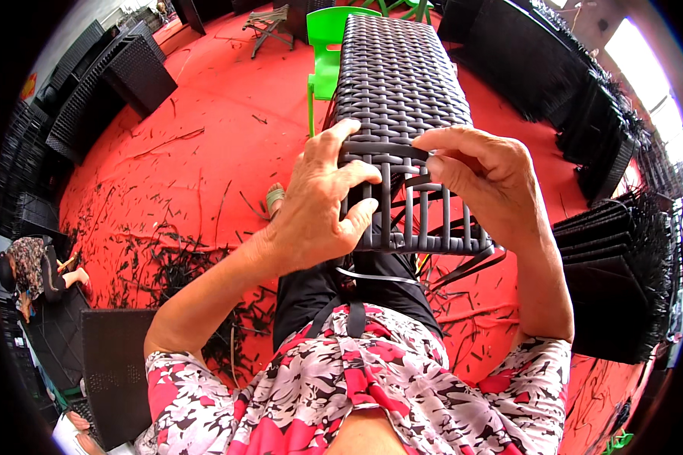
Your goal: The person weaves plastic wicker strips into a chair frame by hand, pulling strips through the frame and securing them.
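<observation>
A long dark grey woven rattan piece [398,76] stretches away in front of my lap, tightly woven over its far part. At its near end several bare upright strands [410,212] show gaps between them. A flat dark strip [387,149] lies across the strands at the edge of the weave. My right hand [493,178] pinches the strip's right end between thumb and forefinger. Spread over the left edge, my left hand [319,205] rests its fingertips on the weave and the strands. Loose strip ends [474,265] hang at the near right corner.
Beyond the woven piece stands a green plastic chair [326,68]. Dark woven panels [607,280] are stacked at the right, more woven furniture [140,72] at the left. Strip scraps [178,273] litter the red floor covering [167,174]. Another person [34,269] crouches at far left.
</observation>
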Tool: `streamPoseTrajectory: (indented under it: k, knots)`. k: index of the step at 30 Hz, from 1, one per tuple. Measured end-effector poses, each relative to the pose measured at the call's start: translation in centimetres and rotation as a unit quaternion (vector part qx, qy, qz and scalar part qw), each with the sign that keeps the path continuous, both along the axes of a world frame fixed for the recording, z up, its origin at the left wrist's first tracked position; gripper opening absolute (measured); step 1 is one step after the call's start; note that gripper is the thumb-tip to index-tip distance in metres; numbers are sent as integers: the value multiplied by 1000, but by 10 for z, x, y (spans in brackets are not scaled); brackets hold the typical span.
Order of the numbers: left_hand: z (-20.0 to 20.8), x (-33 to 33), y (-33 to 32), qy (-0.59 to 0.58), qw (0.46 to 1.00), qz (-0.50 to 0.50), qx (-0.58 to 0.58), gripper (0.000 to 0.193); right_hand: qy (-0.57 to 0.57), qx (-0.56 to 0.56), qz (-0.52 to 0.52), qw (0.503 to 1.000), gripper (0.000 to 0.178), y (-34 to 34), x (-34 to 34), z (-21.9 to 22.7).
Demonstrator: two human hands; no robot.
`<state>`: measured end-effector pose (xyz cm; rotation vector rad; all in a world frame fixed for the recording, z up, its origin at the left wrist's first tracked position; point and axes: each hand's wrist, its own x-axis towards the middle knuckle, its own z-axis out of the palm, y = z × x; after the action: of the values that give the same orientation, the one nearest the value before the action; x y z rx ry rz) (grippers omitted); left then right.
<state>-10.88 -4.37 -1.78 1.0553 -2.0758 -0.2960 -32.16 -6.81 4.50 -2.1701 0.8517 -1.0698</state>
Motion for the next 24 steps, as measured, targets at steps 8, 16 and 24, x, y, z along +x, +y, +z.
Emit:
streamPoseTrajectory:
  k: [8, 16, 24]
  knots:
    - [-3, 11, 9, -26, 999, 28, 10, 12, -93, 116, -13, 989, 15, 0, 1, 4]
    - [7, 14, -1, -56, 994, 1, 92, 28, 106, -196, -22, 975, 12, 1, 4, 3]
    - [-14, 16, 1, 43, 992, -27, 112, 33, 270, -160, 3, 950, 17, 16, -17, 20]
